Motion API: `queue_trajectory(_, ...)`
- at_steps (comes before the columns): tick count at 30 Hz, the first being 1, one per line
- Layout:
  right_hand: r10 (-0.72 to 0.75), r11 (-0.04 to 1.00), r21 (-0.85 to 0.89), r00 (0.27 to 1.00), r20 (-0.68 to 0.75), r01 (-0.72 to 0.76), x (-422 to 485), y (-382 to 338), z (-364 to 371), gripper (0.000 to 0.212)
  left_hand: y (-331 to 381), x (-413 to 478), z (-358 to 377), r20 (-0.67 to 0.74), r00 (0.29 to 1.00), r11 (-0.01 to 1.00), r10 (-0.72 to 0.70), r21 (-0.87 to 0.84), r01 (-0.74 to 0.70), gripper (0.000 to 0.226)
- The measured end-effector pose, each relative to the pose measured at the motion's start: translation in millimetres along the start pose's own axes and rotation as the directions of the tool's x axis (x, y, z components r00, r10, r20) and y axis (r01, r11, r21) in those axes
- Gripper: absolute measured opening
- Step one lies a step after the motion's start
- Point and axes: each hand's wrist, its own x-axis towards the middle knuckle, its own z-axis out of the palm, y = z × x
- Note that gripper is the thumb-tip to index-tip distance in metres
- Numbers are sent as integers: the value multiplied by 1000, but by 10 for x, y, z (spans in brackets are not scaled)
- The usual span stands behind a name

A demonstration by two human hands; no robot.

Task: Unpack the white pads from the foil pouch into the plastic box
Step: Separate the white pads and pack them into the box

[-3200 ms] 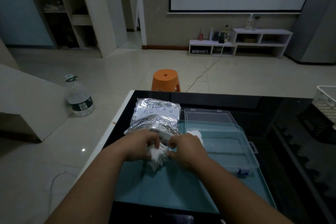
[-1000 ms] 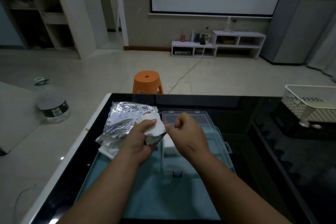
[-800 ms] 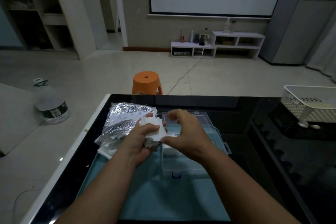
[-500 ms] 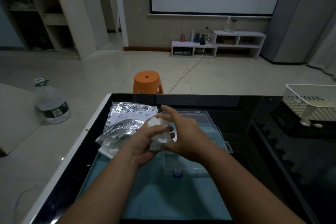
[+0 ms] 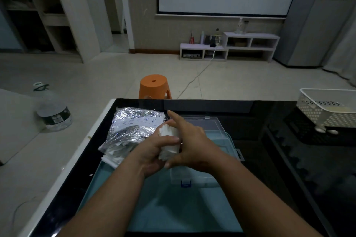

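A stack of white pads (image 5: pixel 168 143) is held up between both hands above the near left part of the clear plastic box (image 5: pixel 208 134). My left hand (image 5: pixel 152 152) grips the stack from the left and below. My right hand (image 5: pixel 190 144) wraps it from the right, index finger stretched out over its top. The crinkled foil pouch (image 5: pixel 133 129) lies on the table to the left of the box, its near end open with more white pads (image 5: pixel 111 158) spilling out. The box's lid stands open at the far side; its blue latch (image 5: pixel 185 183) faces me.
The box and pouch rest on a teal mat (image 5: pixel 173 213) on a black glass table (image 5: pixel 289 159). A white perforated basket (image 5: pixel 327 109) stands at the table's right edge. An orange stool (image 5: pixel 154 86) is behind the table and a water jug (image 5: pixel 53 113) on the floor at left.
Both hands pulled a stack of pads out of the pouch and lifted it toward the box. Over the last second my right hand closed around the stack from the right.
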Motion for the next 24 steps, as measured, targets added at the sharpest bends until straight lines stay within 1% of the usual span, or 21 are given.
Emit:
queue_trajectory(2,8,999,-41,1000,-9,-9,3,4,26,127,-20,26,-36,-42,999,1000,-12,-7,12,62)
queue_trajectory(4,2,997,-83,1000,-28,-4,24,18,61,120,-35,58,-71,-84,996,1000,-23,-5,23,75)
queue_trajectory(6,5,995,-97,999,-32,-8,58,48,96,117,-44,85,-94,-104,994,1000,-29,-11,28,79)
queue_trajectory(10,-17,989,-147,999,33,22,61,56,112,135,-37,102,-103,-127,991,998,-41,-57,34,82)
queue_trajectory(12,-29,981,-190,998,49,38,63,60,124,134,-25,82,-57,-136,990,998,-49,-52,42,77)
queue_trajectory(15,-47,976,-212,999,-14,43,100,82,146,120,-16,66,-6,-140,989,997,-50,-63,41,72)
queue_trajectory(18,-35,981,-193,998,-42,26,109,106,140,115,-11,61,8,-108,992,996,-57,-70,49,66)
queue_trajectory(22,-35,982,-187,999,-9,33,99,95,97,116,-8,10,62,-17,995,994,-94,-58,93,39)
queue_trajectory(24,-38,984,-172,999,3,38,82,76,81,114,-11,-3,86,-14,994,993,-107,-60,106,35)
